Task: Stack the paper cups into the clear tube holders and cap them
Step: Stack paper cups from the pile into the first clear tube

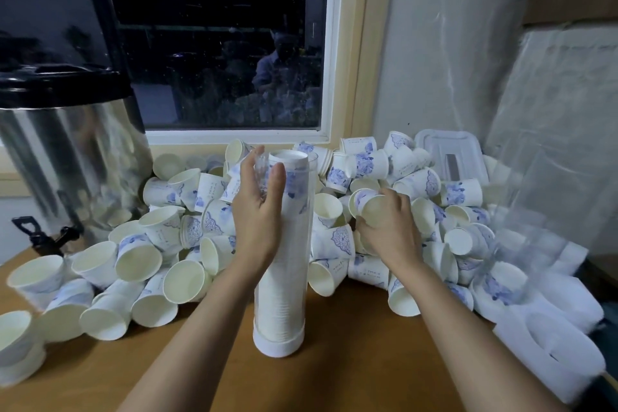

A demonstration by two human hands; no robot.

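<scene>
A clear tube (309,211) stands upright on the bench (351,361) near the middle of its front edge, with a stack of cups (279,308) inside it and the left hand (257,211) against its left side near the top. Behind it a heap of paper cups (150,244) runs along the back from the left edge to the right, and the right hand (388,227) grips one cup (368,204) just right of the tube. An urn (67,150) stands at the back left corner, and a lid (449,157) lies on the heap near the back right corner.
</scene>
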